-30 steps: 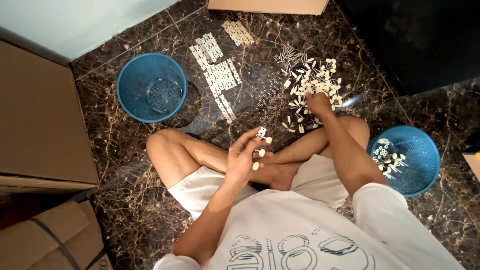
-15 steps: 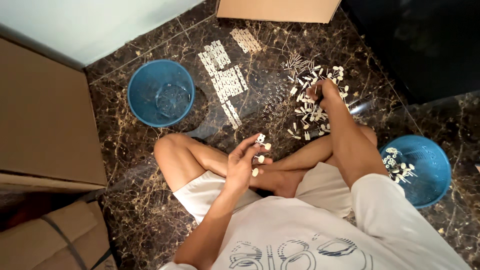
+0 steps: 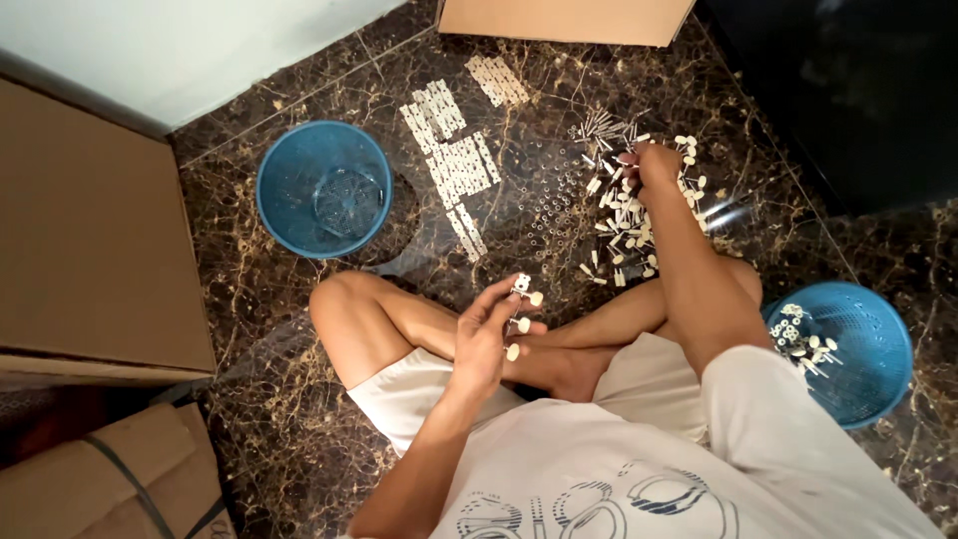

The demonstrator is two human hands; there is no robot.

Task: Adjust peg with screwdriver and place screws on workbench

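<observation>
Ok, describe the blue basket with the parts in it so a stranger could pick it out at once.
Start from the dark marble floor where the person sits cross-legged. Two round blue baskets stand on it, one on either side of the person. The one you want is by the person's right elbow, at the frame's right edge. Unlike the other basket near the cardboard box, it holds small white parts.

right hand reached farther into white parts pile

Dark veined marble floor, pale wall, cardboard boxes.
</observation>
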